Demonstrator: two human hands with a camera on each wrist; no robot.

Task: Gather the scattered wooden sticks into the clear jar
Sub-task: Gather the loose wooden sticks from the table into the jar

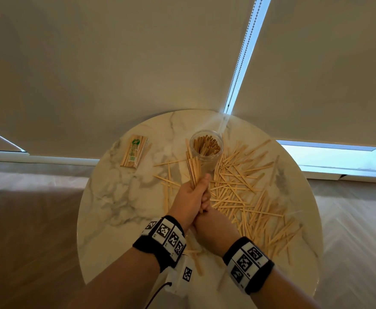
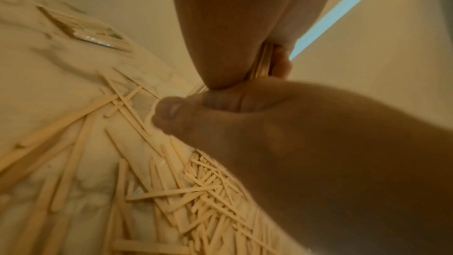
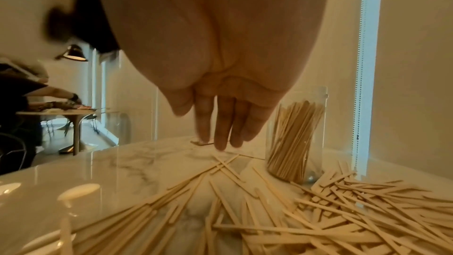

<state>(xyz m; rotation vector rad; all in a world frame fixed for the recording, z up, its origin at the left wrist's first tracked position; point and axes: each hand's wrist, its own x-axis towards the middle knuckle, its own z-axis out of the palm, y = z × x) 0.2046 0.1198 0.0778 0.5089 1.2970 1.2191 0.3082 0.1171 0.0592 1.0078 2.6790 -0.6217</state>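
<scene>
Gripping a bundle of sticks (image 1: 193, 168), the left hand (image 1: 190, 197) has its fingers clenched round the bundle's lower part, the tips fanning up toward the jar (image 1: 206, 150). The right hand (image 1: 213, 221) sits just below and touches the left; the head view hides its fingers, while the right wrist view shows them (image 3: 220, 123) hanging straight and released, holding nothing. The left wrist view alone shows the bundle's ends (image 2: 263, 61) squeezed between palm and fingertips. Loose sticks (image 1: 245, 197) lie scattered over the round marble worktop (image 1: 115, 197), thickest to the right. Beyond the hands the clear jar stands upright, already part filled with sticks. At far left lies a wrapped packet of sticks (image 1: 134, 153). Only the right wrist view shows another person (image 3: 36, 96) at a distant table.
</scene>
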